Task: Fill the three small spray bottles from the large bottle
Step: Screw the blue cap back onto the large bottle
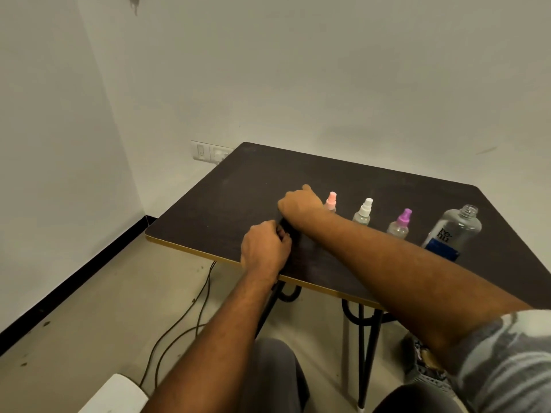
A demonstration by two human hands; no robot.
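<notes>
Both hands are working close together on the left part of the dark table (pixel 244 186), and they are gathered around something small and dark that is too hard to make out against the tabletop. The left hand (pixel 264 248) is curling its fingers at the near edge, pinching at that dark thing, though what exactly it is gripping cannot be told. The right hand (pixel 299 204) is reaching across from the right, knuckles up and fingers bent down onto the table just beyond the left hand; whether it is clamping anything cannot be told either. To the right the bottles are standing upright in a row, all untouched: the pink-capped spray bottle (pixel 331 201) is sitting just beside the right hand and partly hiding behind the wrist, then the white-capped spray bottle (pixel 363 212) is following it, then the purple-capped spray bottle (pixel 401 223). At the end of the row the large bottle (pixel 454 231) is standing clear and uncapped, its mouth open, a blue label low on its side. Cables (pixel 179 329) are trailing over the floor under the table.
</notes>
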